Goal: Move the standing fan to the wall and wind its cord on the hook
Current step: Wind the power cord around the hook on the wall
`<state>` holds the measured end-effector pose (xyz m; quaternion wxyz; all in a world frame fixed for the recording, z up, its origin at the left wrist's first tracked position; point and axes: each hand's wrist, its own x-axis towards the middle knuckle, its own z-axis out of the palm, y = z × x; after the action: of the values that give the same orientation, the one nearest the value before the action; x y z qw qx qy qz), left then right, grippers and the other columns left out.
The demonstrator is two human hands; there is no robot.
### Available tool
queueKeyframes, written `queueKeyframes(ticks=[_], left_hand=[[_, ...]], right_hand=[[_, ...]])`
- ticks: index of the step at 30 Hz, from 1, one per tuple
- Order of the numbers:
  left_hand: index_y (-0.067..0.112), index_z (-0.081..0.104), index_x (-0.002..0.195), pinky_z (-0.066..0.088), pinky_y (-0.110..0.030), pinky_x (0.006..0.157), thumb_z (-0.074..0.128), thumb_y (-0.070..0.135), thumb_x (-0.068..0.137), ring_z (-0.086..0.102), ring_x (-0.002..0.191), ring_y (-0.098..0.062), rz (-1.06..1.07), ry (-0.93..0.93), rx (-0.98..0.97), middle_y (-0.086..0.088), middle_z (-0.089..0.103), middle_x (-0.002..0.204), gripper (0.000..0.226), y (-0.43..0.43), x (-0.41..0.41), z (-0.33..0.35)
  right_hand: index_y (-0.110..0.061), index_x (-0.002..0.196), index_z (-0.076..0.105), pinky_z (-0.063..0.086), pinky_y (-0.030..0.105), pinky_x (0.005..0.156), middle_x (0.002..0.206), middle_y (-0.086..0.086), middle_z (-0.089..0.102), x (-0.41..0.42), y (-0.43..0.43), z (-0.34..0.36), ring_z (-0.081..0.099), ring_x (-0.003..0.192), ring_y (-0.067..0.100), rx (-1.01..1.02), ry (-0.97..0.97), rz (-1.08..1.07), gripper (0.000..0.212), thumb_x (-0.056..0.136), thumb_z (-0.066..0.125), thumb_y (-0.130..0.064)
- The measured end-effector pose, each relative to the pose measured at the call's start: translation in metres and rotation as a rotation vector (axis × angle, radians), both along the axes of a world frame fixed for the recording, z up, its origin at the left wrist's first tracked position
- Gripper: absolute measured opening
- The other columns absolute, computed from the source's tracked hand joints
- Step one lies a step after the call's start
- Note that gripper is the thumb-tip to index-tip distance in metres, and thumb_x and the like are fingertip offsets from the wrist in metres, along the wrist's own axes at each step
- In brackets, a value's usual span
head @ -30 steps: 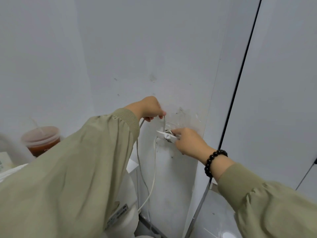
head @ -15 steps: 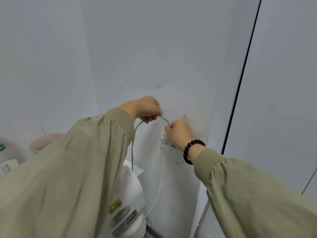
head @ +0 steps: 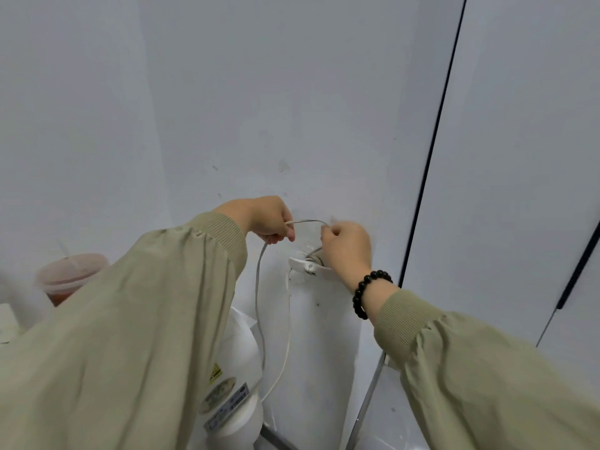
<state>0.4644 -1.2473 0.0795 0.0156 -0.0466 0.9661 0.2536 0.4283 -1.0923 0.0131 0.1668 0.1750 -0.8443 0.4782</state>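
Hands [head: 345, 243] pinched on cord [head: 306, 221]

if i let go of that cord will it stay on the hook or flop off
Likely floppy: the cord sags in a long loop below the left hand. It may slip: the hook looks short and smooth. Probably light too, since the right hand lifts an arch of it with a pinch.

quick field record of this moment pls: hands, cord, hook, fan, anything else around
left hand: pinching the cord, raised left of the hook
right hand: gripping the cord just above the hook
cord: arcs between both hands, loops hang down the wall
hook: white, on the wall, cord wrapped on it
fan: white body below, beside the wall
cup: lidded, reddish drink, far left
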Motion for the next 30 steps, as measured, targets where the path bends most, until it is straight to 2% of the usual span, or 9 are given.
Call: queueKeyframes(ticks=[2, 4, 7, 9, 11, 15, 20, 24, 30], left_hand=[[0.009, 0.067, 0.083, 0.055, -0.028, 0.073, 0.050, 0.014, 0.095, 0.057, 0.060, -0.013, 0.001, 0.000, -0.027, -0.005, 0.060, 0.069, 0.022, 0.003, 0.002, -0.004], [0.010, 0.065, 0.082, 0.054, -0.029, 0.072, 0.045, 0.018, 0.098, 0.057, 0.059, -0.013, 0.001, 0.038, -0.066, -0.004, 0.060, 0.066, 0.027, 0.007, 0.003, -0.003], [0.013, 0.064, 0.081, 0.050, -0.024, 0.059, 0.045, 0.020, 0.097, 0.055, 0.055, -0.015, -0.029, 0.119, -0.114, -0.004, 0.056, 0.066, 0.026, 0.017, 0.006, 0.005], [0.015, 0.066, 0.082, 0.046, -0.022, 0.056, 0.048, 0.021, 0.096, 0.054, 0.054, -0.015, -0.041, 0.145, -0.128, -0.004, 0.055, 0.067, 0.023, 0.023, 0.010, 0.012], [0.014, 0.067, 0.083, 0.050, -0.024, 0.057, 0.052, 0.019, 0.094, 0.055, 0.055, -0.015, -0.042, 0.160, -0.086, -0.004, 0.056, 0.065, 0.019, 0.028, 0.013, 0.015], [0.010, 0.067, 0.085, 0.053, -0.025, 0.061, 0.049, 0.014, 0.094, 0.059, 0.060, -0.016, 0.038, 0.083, -0.117, -0.006, 0.063, 0.065, 0.020, 0.031, 0.022, 0.007], [0.003, 0.062, 0.077, 0.046, -0.025, 0.055, 0.036, 0.030, 0.099, 0.063, 0.066, -0.024, 0.229, -0.073, -0.233, -0.009, 0.065, 0.075, 0.044, 0.030, 0.039, -0.003], [0.004, 0.050, 0.067, 0.053, -0.029, 0.061, 0.036, 0.047, 0.097, 0.060, 0.048, -0.023, 0.435, 0.207, -0.108, -0.010, 0.061, 0.057, 0.055, 0.026, 0.041, 0.001], [0.011, 0.039, 0.058, 0.035, -0.031, 0.059, 0.048, 0.044, 0.094, 0.049, 0.068, -0.029, 0.469, 0.782, -0.080, -0.005, 0.048, 0.062, 0.049, 0.033, 0.043, 0.032]], right_hand=[[-0.011, 0.054, 0.039, 0.024, 0.022, 0.048, 0.052, 0.007, 0.034, 0.000, 0.005, -0.001, 0.029, 0.049, 0.019, -0.272, -0.074, -0.079, 0.033, 0.086, 0.048, -0.013], [-0.013, 0.052, 0.036, 0.024, 0.024, 0.049, 0.051, 0.004, 0.032, 0.002, 0.009, 0.003, 0.027, 0.050, 0.019, -0.334, -0.070, -0.134, 0.035, 0.084, 0.050, -0.011], [-0.012, 0.062, 0.051, 0.029, 0.026, 0.048, 0.056, -0.002, 0.046, 0.010, 0.014, 0.017, 0.039, 0.052, 0.015, -0.056, 0.124, -0.120, 0.024, 0.084, 0.053, -0.018], [-0.013, 0.058, 0.046, 0.027, 0.026, 0.045, 0.054, -0.001, 0.044, 0.011, 0.019, 0.027, 0.038, 0.051, 0.017, 0.149, 0.223, -0.109, 0.032, 0.086, 0.054, -0.026], [-0.012, 0.051, 0.036, 0.022, 0.027, 0.044, 0.049, 0.000, 0.037, 0.008, 0.027, 0.032, 0.032, 0.047, 0.018, 0.173, 0.220, -0.127, 0.047, 0.090, 0.052, -0.033], [-0.012, 0.050, 0.035, 0.023, 0.025, 0.049, 0.050, 0.002, 0.034, 0.003, 0.045, 0.032, 0.028, 0.048, 0.018, -0.349, 0.004, -0.187, 0.045, 0.091, 0.049, -0.025], [-0.002, 0.075, 0.058, 0.047, 0.030, 0.052, 0.059, 0.009, 0.060, 0.013, 0.057, 0.036, 0.049, 0.048, 0.020, -0.610, -0.134, -0.187, 0.028, 0.093, 0.047, -0.020], [-0.007, 0.080, 0.056, 0.052, 0.027, 0.048, 0.060, 0.009, 0.062, 0.016, 0.064, 0.043, 0.048, 0.036, 0.013, -0.642, -0.229, -0.076, 0.023, 0.097, 0.044, -0.018], [-0.007, 0.073, 0.055, 0.054, 0.027, 0.048, 0.058, 0.010, 0.059, 0.015, 0.085, 0.044, 0.051, 0.043, 0.018, -0.492, -0.316, -0.049, 0.028, 0.097, 0.047, -0.019]])
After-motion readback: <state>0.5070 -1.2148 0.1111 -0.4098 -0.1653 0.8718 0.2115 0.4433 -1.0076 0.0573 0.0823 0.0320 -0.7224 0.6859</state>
